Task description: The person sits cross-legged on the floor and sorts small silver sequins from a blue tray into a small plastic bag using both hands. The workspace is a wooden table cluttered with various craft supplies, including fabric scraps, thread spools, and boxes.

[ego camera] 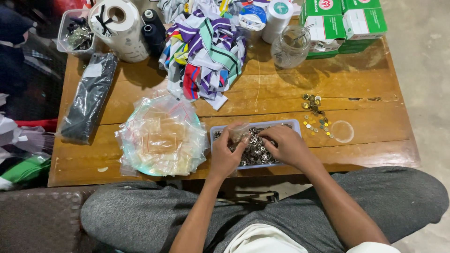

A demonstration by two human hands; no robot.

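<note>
small clear bag [239, 130] sits over the shallow pale tray [294, 124] of small metal pieces [255, 151] at the near edge of the wooden table [262, 100], centre front. left hand [228, 152] pinches the bag by its mouth, fingers closed on it. right hand [286, 146] lies palm down on the metal pieces in the tray, fingers curled into the pile; can't tell if it grips any. hands close together, not touching. left of tray, a heap of clear zip bags [161, 136]. right of tray, loose gold and silver buttons [316, 117] and a clear round lid [342, 131]. behind: striped fabric pile [206, 51], glass jar [290, 46], green boxes [344, 21], black thread cones [153, 30], white roll [119, 28], dark packet [89, 96].
</note>
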